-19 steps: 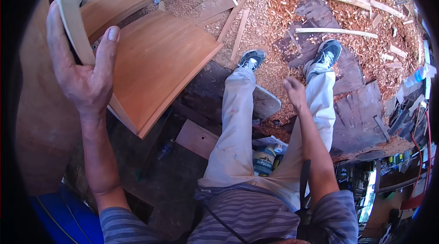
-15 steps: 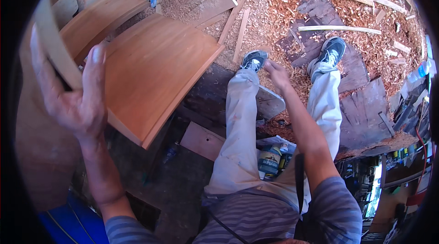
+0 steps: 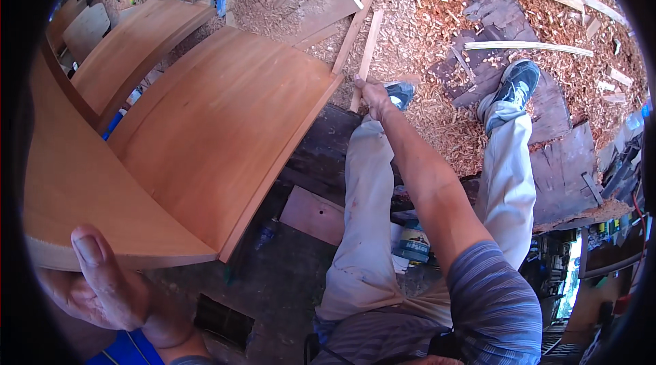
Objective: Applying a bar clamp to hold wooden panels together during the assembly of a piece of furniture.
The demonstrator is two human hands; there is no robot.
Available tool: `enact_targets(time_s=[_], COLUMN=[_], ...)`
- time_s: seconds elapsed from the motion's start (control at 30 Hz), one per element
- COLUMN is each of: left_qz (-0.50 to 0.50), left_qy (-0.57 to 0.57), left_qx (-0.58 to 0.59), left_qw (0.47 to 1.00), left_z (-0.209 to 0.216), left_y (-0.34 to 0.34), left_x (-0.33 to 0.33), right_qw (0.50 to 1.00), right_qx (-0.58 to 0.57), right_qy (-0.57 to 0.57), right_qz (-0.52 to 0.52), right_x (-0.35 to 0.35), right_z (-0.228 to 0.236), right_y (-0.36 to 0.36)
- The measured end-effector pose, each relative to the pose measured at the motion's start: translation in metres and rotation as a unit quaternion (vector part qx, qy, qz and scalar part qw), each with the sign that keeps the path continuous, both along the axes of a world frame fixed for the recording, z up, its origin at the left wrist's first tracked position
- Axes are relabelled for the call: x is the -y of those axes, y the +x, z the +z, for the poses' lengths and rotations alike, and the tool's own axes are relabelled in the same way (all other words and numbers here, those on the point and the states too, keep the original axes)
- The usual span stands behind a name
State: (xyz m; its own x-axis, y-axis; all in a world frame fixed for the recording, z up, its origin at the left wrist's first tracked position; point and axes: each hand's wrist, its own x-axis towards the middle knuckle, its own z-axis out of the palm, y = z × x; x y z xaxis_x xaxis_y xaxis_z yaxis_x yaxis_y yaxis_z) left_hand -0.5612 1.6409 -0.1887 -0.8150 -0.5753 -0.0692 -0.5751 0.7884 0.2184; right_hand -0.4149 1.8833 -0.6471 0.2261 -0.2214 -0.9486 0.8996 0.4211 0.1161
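At the lower left my left hand has its thumb stretched up over the lower edge of a broad, curved wooden board. Its other fingers lie extended below that edge, partly in shadow; whether they touch the board is unclear. The board meets a smooth, reddish-brown wooden panel at an angle. My right hand is just beyond the panel's far right corner, over a thin wooden strip and close to my left shoe. Its fingers are curled together; what they hold, if anything, is too small to make out.
Another curved wooden piece stands behind the panel. Wood shavings cover the ground ahead, with scattered offcuts and a long pale strip. A flat board with a hole and a dark container lie by my legs.
The curved board at the left has tilted and now shows its broad face. My left hand has dropped lower, to its edge. My right hand has moved left, toward the panel's corner.
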Motion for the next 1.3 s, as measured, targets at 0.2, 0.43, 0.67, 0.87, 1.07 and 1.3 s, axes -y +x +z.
enact_targets(time_s=[0.2, 0.43, 0.67, 0.87, 1.07, 1.3], left_qz=[0.068, -0.119, -0.131, -0.104, -0.086, -0.077], left_qy=[0.013, 0.023, 0.005, -0.018, 0.004, -0.008], left_qx=[0.007, -0.008, -0.047, -0.046, -0.071, -0.056], left_qw=[0.998, 0.993, 0.99, 0.993, 0.994, 0.995], left_z=[-0.029, -0.029, -0.035, -0.03, -0.038, -0.033], left_y=[-0.022, -0.037, -0.035, -0.037, -0.034, -0.03], left_x=[-0.02, -0.005, -0.002, 0.0, -0.003, -0.003], right_qw=[0.995, 0.98, 0.972, 0.919, 0.87, 0.796], right_qx=[0.001, 0.122, 0.116, 0.214, 0.268, 0.235], right_qy=[0.007, 0.013, -0.055, -0.008, 0.121, 0.243], right_qz=[-0.1, -0.156, -0.197, -0.33, -0.395, -0.502], right_x=[-0.021, -0.033, -0.025, 0.005, 0.063, 0.129], right_z=[0.061, 0.122, 0.137, 0.13, 0.128, 0.143], right_y=[-0.044, -0.153, -0.2, -0.22, -0.278, -0.327])
